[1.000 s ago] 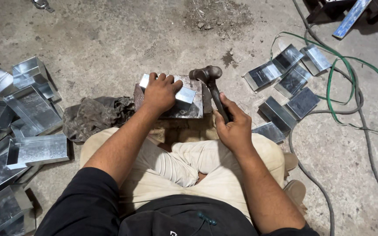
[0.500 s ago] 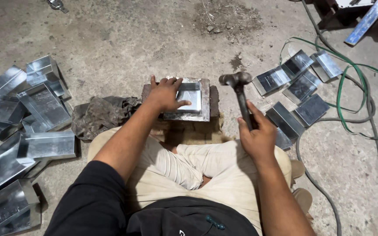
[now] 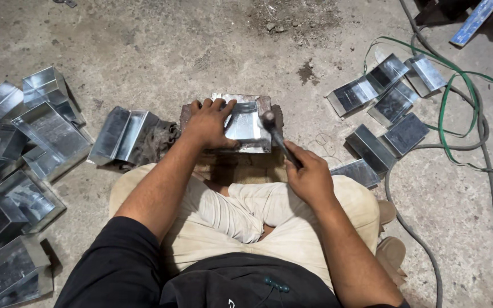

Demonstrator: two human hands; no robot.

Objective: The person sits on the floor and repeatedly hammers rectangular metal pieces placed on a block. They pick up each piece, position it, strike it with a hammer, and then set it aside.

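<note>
I sit cross-legged on a concrete floor. My left hand (image 3: 209,122) presses flat on a shiny sheet-metal piece (image 3: 246,126) that lies on a rusty metal block (image 3: 272,108) in front of my knees. A hammer (image 3: 275,137) is gripped by its dark handle in my right hand (image 3: 309,177). Its head rests down at the right edge of the sheet-metal piece.
Several folded sheet-metal boxes (image 3: 29,137) lie piled at the left, one (image 3: 124,134) close beside the block on a dark rag (image 3: 155,142). Several flat metal pieces (image 3: 383,108) lie at the right. Green and grey cables (image 3: 457,114) loop across the floor at the right.
The hammer was raised to the right of the block half a second ago and has come down onto the piece's right edge. A folded box now lies on the rag at the left.
</note>
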